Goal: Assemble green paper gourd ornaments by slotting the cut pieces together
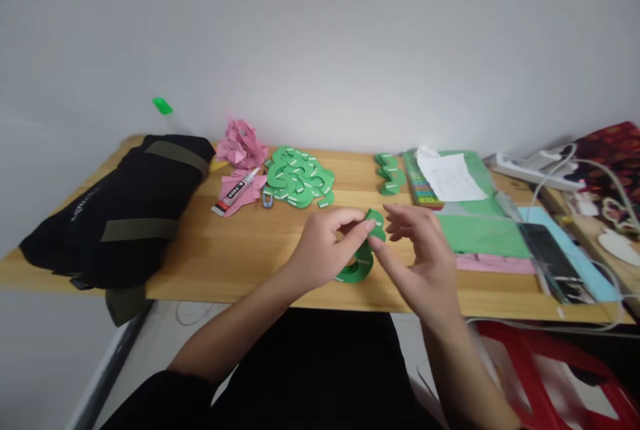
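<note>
Between the thumb and fingers of my left hand (323, 243) is a curved green paper cutout (376, 218) with a small white strip on it. My right hand (423, 260) is just to its right, fingers spread, its thumb tip at the cutout's edge; whether it touches I cannot tell. Below both hands lies a small stack of curved green pieces (356, 275), partly hidden by my left hand. Farther back is a pile of green wavy cutouts (299, 177) with white strips. A smaller green stack (390, 175) lies right of that pile.
A black bag (130, 210) covers the table's left end. Crumpled pink paper (241, 145), a glue tube (235, 192) and a small grey-blue clip-like item (268, 199) lie near the pile. At right are white paper (453, 177), green sheets (480, 235), a phone (555, 260) and a power strip (537, 172).
</note>
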Demonstrator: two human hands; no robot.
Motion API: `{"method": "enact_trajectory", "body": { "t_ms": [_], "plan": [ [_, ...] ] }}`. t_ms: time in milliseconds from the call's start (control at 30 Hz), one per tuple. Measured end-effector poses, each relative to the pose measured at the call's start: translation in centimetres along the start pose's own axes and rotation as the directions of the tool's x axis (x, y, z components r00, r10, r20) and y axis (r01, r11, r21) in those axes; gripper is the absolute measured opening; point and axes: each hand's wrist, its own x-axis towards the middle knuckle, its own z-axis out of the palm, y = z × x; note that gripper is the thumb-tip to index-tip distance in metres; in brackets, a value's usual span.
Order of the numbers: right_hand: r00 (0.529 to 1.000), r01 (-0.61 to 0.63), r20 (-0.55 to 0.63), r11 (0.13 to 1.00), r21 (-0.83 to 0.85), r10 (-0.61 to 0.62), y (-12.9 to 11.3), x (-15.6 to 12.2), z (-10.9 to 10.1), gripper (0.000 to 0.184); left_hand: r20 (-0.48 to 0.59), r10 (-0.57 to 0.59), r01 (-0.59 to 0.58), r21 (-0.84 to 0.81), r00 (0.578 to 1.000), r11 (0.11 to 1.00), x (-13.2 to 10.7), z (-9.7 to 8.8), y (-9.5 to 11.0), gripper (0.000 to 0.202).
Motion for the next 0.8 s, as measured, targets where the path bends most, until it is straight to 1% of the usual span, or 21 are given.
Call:
{"method": "enact_trajectory", "body": {
  "t_ms": [67,133,200,300,367,467,533,633,700,767,800],
  "plan": [
    [0.995,-0.054,0.097,0.972,0.231,0.033,-0.7,1.6,-1.1,0.027,0.02,0.078,-0.078,0.02,0.997,0.997,0.4,-0.9,1.9,0.03],
    [0.992,-0.067,0.127,0.927,0.37,0.021,-1.2,3.4,-1.9,0.017,0.033,0.142,-0.143,0.032,0.989,0.989,1.1,-1.7,3.5,0.031],
    [0.996,-0.039,0.088,0.908,0.416,0.003,-1.5,5.2,-2.3,0.011,0.029,0.197,-0.198,0.039,0.98,0.979,1.9,-2.3,4.6,0.032],
    [0.999,-0.005,0.044,0.891,0.455,-0.017,-1.8,7.5,-2.3,0.012,0.016,0.27,-0.27,0.024,0.963,0.962,3.3,-3.0,5.8,0.033],
    [1.0,0.001,0.027,0.873,0.488,-0.017,-2.0,8.6,-2.1,0.013,-0.003,0.317,-0.317,-0.002,0.949,0.949,4.3,-3.2,6.3,0.033],
    [1.0,-0.004,-0.01,0.855,0.519,0.011,-2.0,9.7,-1.6,0.013,-0.077,0.379,-0.38,0.012,0.922,0.925,5.5,-3.0,6.3,0.035],
    [0.999,-0.003,-0.044,0.857,0.516,0.029,-1.9,10.2,-1.3,0.012,-0.13,0.417,-0.409,0.079,0.9,0.909,6.2,-2.7,5.9,0.036],
    [0.994,0.0,-0.092,0.873,0.488,0.051,-1.4,10.7,-0.8,0.011,-0.178,0.443,-0.411,0.189,0.879,0.892,6.9,-2.3,5.1,0.038],
    [0.993,-0.008,-0.1,0.872,0.489,0.065,-1.0,10.9,-0.5,0.009,-0.194,0.411,-0.378,0.186,0.891,0.907,7.3,-2.2,4.6,0.036],
    [0.99,-0.039,-0.095,0.85,0.525,0.103,-0.4,11.2,-0.2,0.008,-0.189,0.319,-0.306,0.096,0.929,0.947,7.7,-2.2,4.2,0.035],
    [0.985,-0.065,-0.096,0.828,0.557,0.142,-0.2,11.3,0.0,0.008,-0.167,0.256,-0.255,0.027,0.952,0.967,7.9,-2.3,4.0,0.035]
  ]
}}
